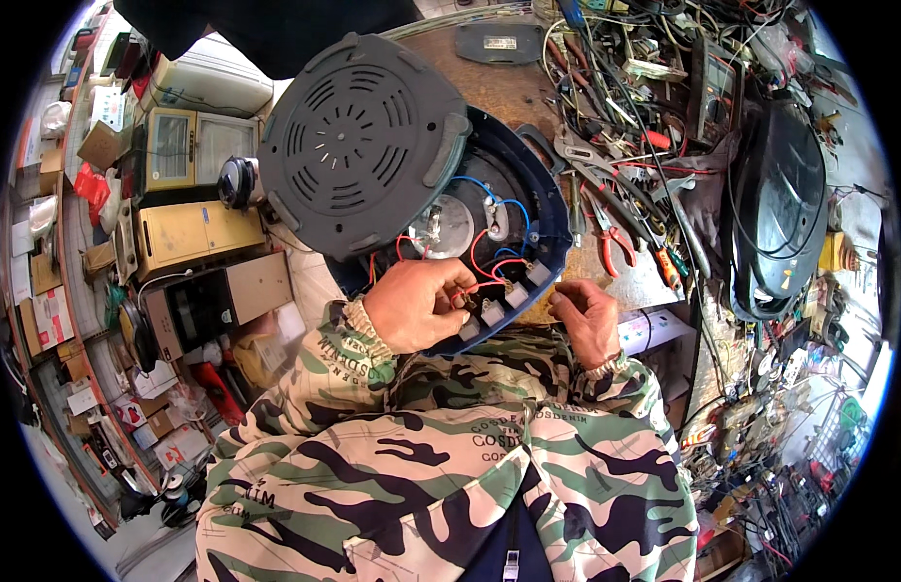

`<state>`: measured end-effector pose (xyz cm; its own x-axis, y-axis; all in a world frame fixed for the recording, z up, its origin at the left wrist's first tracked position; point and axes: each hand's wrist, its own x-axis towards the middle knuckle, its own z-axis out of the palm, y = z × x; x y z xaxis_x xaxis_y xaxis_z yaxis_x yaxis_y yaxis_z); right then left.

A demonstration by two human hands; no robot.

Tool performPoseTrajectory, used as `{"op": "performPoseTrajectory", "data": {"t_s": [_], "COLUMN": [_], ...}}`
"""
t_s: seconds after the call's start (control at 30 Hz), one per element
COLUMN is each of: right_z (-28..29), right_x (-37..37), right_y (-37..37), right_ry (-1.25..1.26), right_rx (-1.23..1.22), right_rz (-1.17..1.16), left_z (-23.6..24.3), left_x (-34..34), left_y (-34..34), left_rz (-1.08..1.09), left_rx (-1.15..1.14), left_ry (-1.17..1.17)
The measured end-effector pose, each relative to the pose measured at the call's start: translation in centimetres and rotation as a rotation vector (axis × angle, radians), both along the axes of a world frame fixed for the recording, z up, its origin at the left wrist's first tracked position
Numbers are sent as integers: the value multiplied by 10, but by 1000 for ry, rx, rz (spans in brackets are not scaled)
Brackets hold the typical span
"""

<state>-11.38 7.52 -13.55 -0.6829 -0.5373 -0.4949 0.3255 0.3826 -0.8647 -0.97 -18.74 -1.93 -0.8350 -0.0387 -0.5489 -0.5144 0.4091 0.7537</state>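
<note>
The left hand [407, 310] has its thumb and index fingers [449, 299] pinched together on a red wire [485, 284], near its end; the exact contact is partly hidden by the fingertips. The wire runs right from the grip, over the near part of a dark blue casing [559, 254]. Just beside those fingertips, white blocks [492, 312] line the casing's near right edge. The right hand [588, 318] is just beyond that edge, fingers curled with thumb and index close together; whether they grasp anything can't be made out.

Deeper in the casing are blue wires [516, 206] and a pale round disc [449, 229]. A dark slotted cover [342, 141] sits tilted over its far left part. Right of the casing, red-handled pliers [617, 248] lie among tools on the worktop [491, 85]; farther right stands a glossy black shell [780, 209].
</note>
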Motion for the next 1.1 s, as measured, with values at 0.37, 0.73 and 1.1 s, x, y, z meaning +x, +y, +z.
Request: {"op": "performPoseTrajectory", "data": {"t_s": [0.37,0.73,1.1], "right_z": [-5,14,47], "right_x": [11,17,32], "right_y": [-2,-5,-16], "right_ry": [30,-17,-211], "right_rx": [-14,-30,-223], "right_rz": [13,10,135], "left_z": [-9,7,-1], "left_x": [-16,-41,-34], "left_y": [1,3,19], "left_rz": [-157,-478,-432], "left_rx": [-311,-531,-560], "left_ry": [91,7,11]}}
